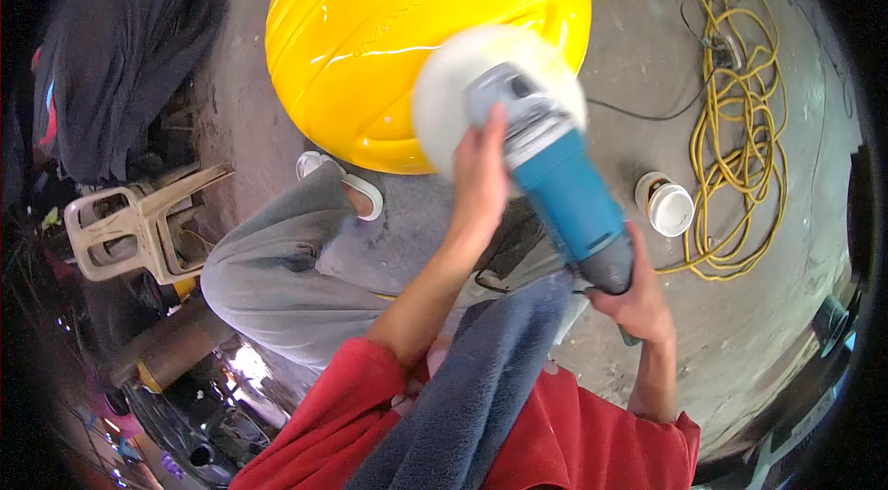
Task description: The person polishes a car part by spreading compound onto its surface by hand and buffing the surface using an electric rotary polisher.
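Note:
A blue power polisher [566, 196] with a grey head and a round white pad [439, 111] is held in both hands. The pad overlaps the lower right part of a glossy yellow rounded shell [361, 46], and its outline is blurred. My left hand [481, 171] is closed around the front of the tool, near the grey head. At the dark rear end, my right hand [638, 300] wraps round the handle. A dark blue towel [462, 379] hangs down in front of the red shirt.
A coiled yellow cord [740, 138] lies on the floor at the right, beside a white-lidded tub [670, 210]. On the left are a beige plastic stool [139, 222], dark cloth [139, 46] and clutter. A thin black cable [647, 117] runs along the floor.

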A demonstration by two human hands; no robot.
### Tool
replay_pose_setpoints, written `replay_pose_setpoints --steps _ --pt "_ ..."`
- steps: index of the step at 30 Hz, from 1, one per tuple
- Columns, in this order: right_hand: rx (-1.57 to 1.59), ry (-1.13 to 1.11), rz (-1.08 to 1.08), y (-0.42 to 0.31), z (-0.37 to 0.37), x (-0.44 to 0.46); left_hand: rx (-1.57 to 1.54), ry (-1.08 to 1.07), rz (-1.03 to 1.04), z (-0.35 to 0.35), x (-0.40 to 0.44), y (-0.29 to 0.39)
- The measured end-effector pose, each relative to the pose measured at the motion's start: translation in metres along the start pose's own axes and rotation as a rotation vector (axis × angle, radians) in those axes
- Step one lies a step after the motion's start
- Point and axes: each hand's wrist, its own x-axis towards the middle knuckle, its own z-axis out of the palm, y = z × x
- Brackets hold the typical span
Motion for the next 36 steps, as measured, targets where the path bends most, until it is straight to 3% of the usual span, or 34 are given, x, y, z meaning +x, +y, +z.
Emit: replay_pose_setpoints --steps 1,2,4,7,10,12,15,19,23,24,26,27,29,33,35,36 --pt "0.048 0.051 0.098 -0.001 -0.007 -0.001 0.047 -0.033 0.088 0.014 0.008 -0.001" --pt "0.096 0.1 0.197 -0.003 -0.009 -0.002 0.075 -0.054 0.03 0.019 0.012 0.0" --pt "0.047 0.065 0.21 -0.008 -0.008 -0.003 0.098 -0.065 -0.027 0.014 0.01 0.001" --pt "-0.054 0.029 0.156 -0.014 0.013 -0.006 -0.109 0.063 0.035 -0.031 -0.011 -0.018" --pt "-0.089 -0.159 0.075 -0.039 0.05 0.002 -0.25 0.226 -0.001 -0.103 -0.038 -0.027" --pt "-0.152 -0.378 0.252 -0.058 0.077 0.007 -0.365 0.265 -0.08 -0.134 -0.055 -0.016" --pt "-0.135 -0.418 0.246 -0.071 0.101 0.011 -0.446 0.255 -0.035 -0.156 -0.063 -0.01" --pt "-0.114 -0.284 0.226 -0.061 0.076 -0.003 -0.392 0.212 -0.085 -0.128 -0.056 -0.017" --pt "-0.09 -0.019 0.105 -0.027 0.029 -0.016 -0.11 0.012 0.054 -0.053 -0.02 -0.016" --pt "-0.103 -0.02 0.098 -0.028 0.022 -0.014 0.005 -0.013 0.01 -0.039 -0.011 -0.011" --pt "0.118 0.003 0.326 -0.035 0.013 -0.013 0.137 -0.044 -0.051 -0.024 -0.004 0.002" --pt "0.114 0.014 0.324 -0.029 0.017 -0.015 0.133 -0.053 -0.047 -0.028 -0.007 0.004" --pt "0.072 -0.007 0.237 -0.009 0.037 -0.023 0.154 0.027 0.005 -0.054 -0.022 0.007" --pt "0.151 -0.329 0.047 -0.022 0.098 0.005 -0.056 0.19 0.015 -0.154 -0.047 -0.01" --pt "0.214 -0.392 0.038 -0.032 0.138 0.021 -0.002 0.291 0.021 -0.18 -0.056 0.024" --pt "0.22 -0.4 0.069 -0.04 0.155 0.028 0.014 0.317 0.124 -0.185 -0.055 0.04"
